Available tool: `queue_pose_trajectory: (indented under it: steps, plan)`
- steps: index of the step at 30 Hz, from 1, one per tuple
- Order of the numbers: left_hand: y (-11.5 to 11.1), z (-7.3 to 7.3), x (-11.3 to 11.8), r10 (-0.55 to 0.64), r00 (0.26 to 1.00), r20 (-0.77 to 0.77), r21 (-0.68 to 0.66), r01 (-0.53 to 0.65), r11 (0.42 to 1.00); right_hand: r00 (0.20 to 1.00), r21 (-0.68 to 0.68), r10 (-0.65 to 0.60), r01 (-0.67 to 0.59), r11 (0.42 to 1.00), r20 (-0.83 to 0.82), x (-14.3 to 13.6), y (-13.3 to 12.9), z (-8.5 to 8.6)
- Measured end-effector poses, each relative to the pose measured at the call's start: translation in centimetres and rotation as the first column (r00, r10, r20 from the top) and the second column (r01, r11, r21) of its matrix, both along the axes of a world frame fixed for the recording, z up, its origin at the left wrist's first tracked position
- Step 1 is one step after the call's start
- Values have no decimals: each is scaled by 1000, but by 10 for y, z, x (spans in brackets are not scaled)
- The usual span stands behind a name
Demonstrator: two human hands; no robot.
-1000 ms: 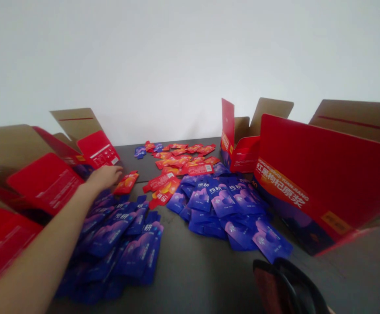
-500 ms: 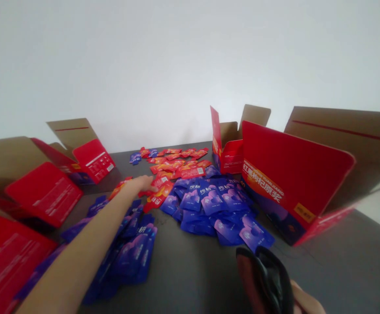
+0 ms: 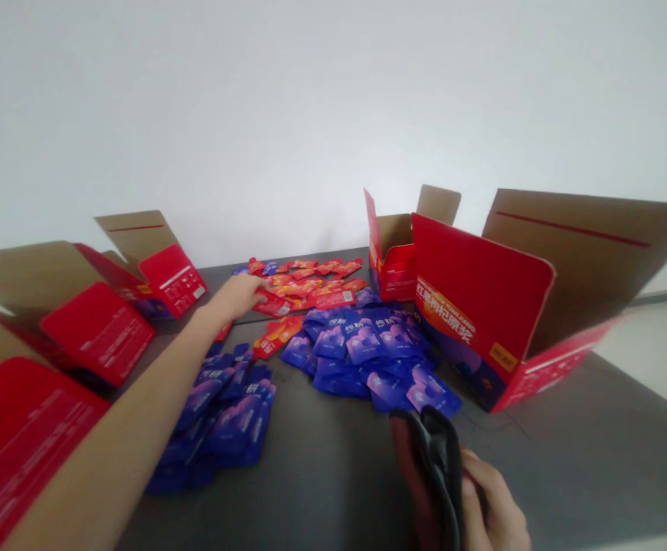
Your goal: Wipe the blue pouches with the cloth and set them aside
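My left hand (image 3: pixel 240 297) reaches far out over the table, its fingers closed on the edge of a red sachet (image 3: pixel 274 304). An orange-red sachet (image 3: pixel 276 335) lies just in front of it. At the lower right, my right hand (image 3: pixel 491 501) grips a dark reddish-brown pouch (image 3: pixel 433 474) with black edging; its mouth gapes upward and shows a grey lining. Between the hands spreads a pile of purple-blue sachets (image 3: pixel 361 344). A second stack of purple-blue sachets (image 3: pixel 223 421) lies beside my left forearm, which covers part of it.
Several red cartons with raised flaps flank the table: a large one (image 3: pixel 476 306) at the right, a smaller one (image 3: pixel 397 275) behind it, others (image 3: pixel 97 329) along the left. Scattered red sachets (image 3: pixel 310 283) lie toward the white wall (image 3: pixel 333 122). The tabletop (image 3: pixel 315 467) is dark grey.
My left hand has moved up and slightly left, with a red sachet now at its fingertips. My right hand and the pouch have shifted left, and more of that hand shows.
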State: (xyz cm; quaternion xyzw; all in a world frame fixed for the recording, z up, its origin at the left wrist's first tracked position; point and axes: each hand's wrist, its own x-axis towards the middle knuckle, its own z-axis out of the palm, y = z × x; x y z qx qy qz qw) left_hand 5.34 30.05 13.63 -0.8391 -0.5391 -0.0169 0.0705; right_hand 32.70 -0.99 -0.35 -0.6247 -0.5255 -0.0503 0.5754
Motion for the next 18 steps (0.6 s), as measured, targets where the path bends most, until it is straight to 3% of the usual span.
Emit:
queue_pose_trajectory:
  steps: [4,5,7,9,12,15,18]
  plan:
    - [-74,39,11,-105,985,136,204,76,976,999,7,43,-43,999,-3,-4,0,10]
    - [-97,42,14,-140,975,173,257,93,962,999,15,44,-44,999,-4,-5,-2,13]
    - [-144,38,22,-319,895,311,403,180,898,999,40,38,-38,998,6,-6,-8,21]
    - [-187,20,31,-420,835,356,415,262,871,1000,91,19,-21,996,25,-3,-15,28]
    - [-233,-26,44,-493,758,428,294,399,868,998,126,-19,11,992,61,6,-21,35]
    - [-255,-75,49,-451,747,489,99,466,879,986,18,71,-74,997,149,13,-19,37]
    - [-260,-109,37,-362,817,448,-64,433,899,933,-226,293,-245,943,210,12,-13,40]
